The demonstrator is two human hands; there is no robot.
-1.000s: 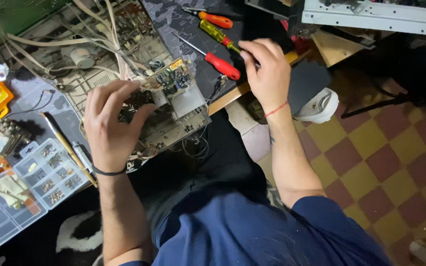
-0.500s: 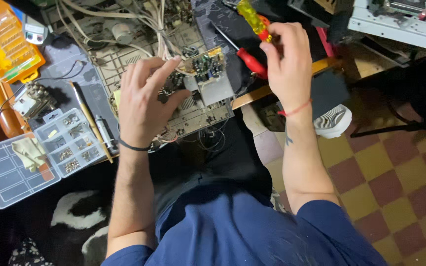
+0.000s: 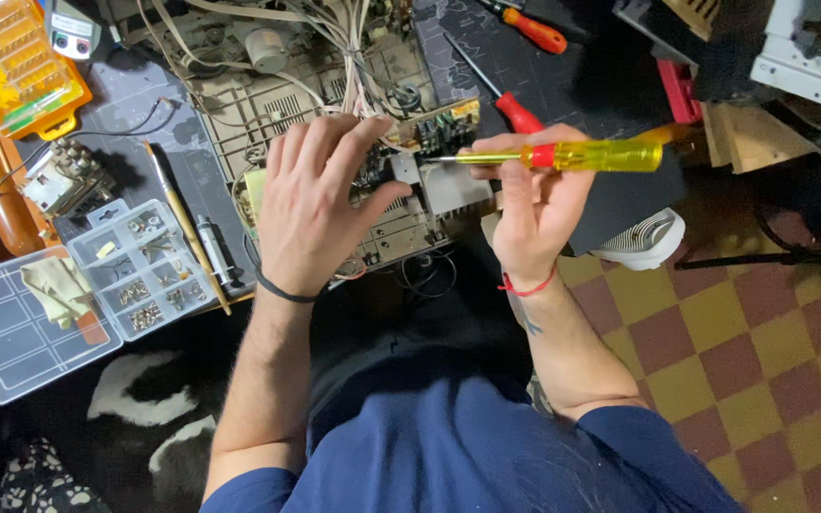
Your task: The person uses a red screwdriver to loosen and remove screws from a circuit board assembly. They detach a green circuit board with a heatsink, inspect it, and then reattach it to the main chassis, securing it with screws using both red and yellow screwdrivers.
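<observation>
Fingers [image 3: 515, 152] of the right hand [image 3: 536, 204] are curled around a yellow-handled screwdriver [image 3: 572, 155], gripped at the junction of the red collar and the shaft. Its long axis is laid nearly level across the scene, with the clear yellow handle pointing right and the metal tip pointing left toward the circuit board [image 3: 401, 180]. The tip is seen just over the board's small upright green module [image 3: 444, 128]; whether it touches cannot be told.

By size, the open electronics chassis [image 3: 268, 104] is the largest item, spread over the far part of the bench with a bundle of pale wires [image 3: 334, 38] running across it. The left hand [image 3: 320, 204] is laid flat on the circuit board, fingers spread and released, pressing on it without grasping anything.

To the left, a clear plastic compartment box [image 3: 11, 328] is placed at the near edge, with a smaller clear tray of screws [image 3: 140, 266] just beside it. An orange bit case [image 3: 16, 62] is set at the far left. A slim brush [image 3: 187, 228] lies between the tray and the chassis.

Two red-handled screwdrivers are left on the dark mat: one [image 3: 515, 114] just beyond the right hand, another [image 3: 534, 28] farther away.
</observation>
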